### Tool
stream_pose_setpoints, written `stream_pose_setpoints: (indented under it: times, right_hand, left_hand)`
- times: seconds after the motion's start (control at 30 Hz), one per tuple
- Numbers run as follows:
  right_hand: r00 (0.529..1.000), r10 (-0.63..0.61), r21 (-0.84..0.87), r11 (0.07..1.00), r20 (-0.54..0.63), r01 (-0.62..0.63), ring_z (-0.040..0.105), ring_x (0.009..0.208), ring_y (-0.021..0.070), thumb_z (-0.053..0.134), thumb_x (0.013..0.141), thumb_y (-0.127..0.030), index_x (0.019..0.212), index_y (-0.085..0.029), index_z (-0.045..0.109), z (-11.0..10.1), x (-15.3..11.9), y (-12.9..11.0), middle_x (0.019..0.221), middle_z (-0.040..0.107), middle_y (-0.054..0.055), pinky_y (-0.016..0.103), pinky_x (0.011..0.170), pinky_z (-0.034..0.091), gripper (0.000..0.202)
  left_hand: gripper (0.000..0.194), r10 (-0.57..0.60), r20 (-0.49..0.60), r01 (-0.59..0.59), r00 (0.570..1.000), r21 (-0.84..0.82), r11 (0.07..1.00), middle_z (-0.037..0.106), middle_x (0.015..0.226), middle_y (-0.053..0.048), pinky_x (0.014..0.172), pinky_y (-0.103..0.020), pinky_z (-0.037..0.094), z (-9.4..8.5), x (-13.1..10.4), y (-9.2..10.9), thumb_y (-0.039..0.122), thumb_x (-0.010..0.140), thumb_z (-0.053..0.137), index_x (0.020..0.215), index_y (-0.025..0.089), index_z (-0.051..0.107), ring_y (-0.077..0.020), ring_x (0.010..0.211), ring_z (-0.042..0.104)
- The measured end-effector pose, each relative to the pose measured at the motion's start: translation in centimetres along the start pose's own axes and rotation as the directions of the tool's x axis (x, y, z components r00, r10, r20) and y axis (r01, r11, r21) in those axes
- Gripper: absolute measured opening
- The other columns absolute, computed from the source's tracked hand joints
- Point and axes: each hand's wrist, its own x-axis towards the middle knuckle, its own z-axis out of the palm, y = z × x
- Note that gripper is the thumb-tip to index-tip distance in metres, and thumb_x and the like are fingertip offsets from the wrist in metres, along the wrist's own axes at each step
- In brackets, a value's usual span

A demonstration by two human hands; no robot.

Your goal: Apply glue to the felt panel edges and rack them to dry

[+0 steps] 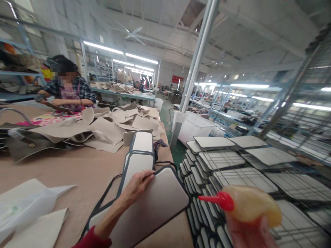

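Note:
My left hand (139, 186) pinches the upper edge of a pale panel with dark edging (160, 203), which is tilted over the table. Beneath and behind it lie more dark-edged pale pieces (139, 162) with dark straps. At the lower right, my right hand (250, 230) is wrapped round a yellowish squeeze bottle (253, 205). The bottle's red nozzle points left, toward the panel, without touching it.
Beige cut pieces (106, 131) are heaped across the brown table (90, 165). White sheets (31, 206) lie near left. On the right, wire racks (240, 172) hold stacked pale panels. A person (69, 89) works at the far left. A metal post (193, 65) stands beyond the table.

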Motion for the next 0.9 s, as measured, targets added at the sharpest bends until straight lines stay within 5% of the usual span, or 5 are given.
stream_pose_setpoints:
  times: [0.1,0.2,0.33,0.47,0.9]
  right_hand:
    - [0.981,-0.193,-0.025,0.981,0.006,0.193,0.051,0.118,0.0208,0.074,0.064,-0.045,0.113,-0.029,0.061,0.9,0.6,-2.3,0.128,0.055,-0.002,0.026,0.072,0.057,0.054]
    - [0.940,-0.319,-0.039,0.945,0.125,0.326,0.049,0.119,0.0240,0.082,0.049,-0.045,0.111,-0.029,0.062,1.6,1.0,-4.1,0.125,0.058,0.000,0.034,0.085,0.053,0.067]
    - [0.912,-0.290,-0.078,0.943,0.291,0.324,0.065,0.092,0.0260,0.083,0.049,-0.041,0.100,-0.028,0.066,1.6,1.1,-5.1,0.104,0.068,0.004,0.046,0.090,0.048,0.055]
    - [0.876,-0.177,-0.117,0.960,0.448,0.254,0.068,0.075,0.0240,0.082,0.051,-0.039,0.098,-0.029,0.067,1.3,0.7,-5.3,0.094,0.071,0.004,0.044,0.081,0.054,0.050]
    - [0.729,0.018,-0.201,0.966,0.685,0.164,0.067,0.081,0.0276,0.083,0.050,-0.042,0.091,-0.027,0.069,2.8,1.5,-4.8,0.091,0.071,0.003,0.039,0.071,0.057,0.045]
  left_hand:
    - [0.029,0.139,0.298,-0.184,0.944,0.128,0.974,0.068,0.077,-0.004,0.065,-0.022,0.043,-0.7,0.4,3.7,0.031,0.086,0.047,0.090,0.013,0.069,-0.0164,0.071,0.060]
    - [0.025,0.253,0.551,-0.337,0.796,0.055,0.940,0.069,0.080,-0.003,0.064,-0.018,0.041,-1.4,1.0,7.0,0.022,0.086,0.049,0.097,0.014,0.070,-0.0134,0.071,0.060]
    - [0.026,0.316,0.761,-0.388,0.566,-0.091,0.917,0.071,0.084,-0.004,0.062,-0.015,0.041,-1.5,1.1,10.3,0.014,0.086,0.049,0.100,0.014,0.070,-0.0122,0.072,0.061]
    - [0.027,0.353,0.842,-0.399,0.409,-0.184,0.899,0.072,0.091,-0.010,0.065,-0.014,0.043,-0.9,1.0,11.9,0.012,0.085,0.050,0.103,0.008,0.070,-0.0140,0.076,0.064]
    - [0.024,0.387,0.874,-0.283,0.292,-0.308,0.908,0.073,0.092,-0.012,0.071,-0.016,0.048,-0.8,0.7,13.8,0.012,0.081,0.058,0.100,0.009,0.073,-0.0176,0.082,0.067]
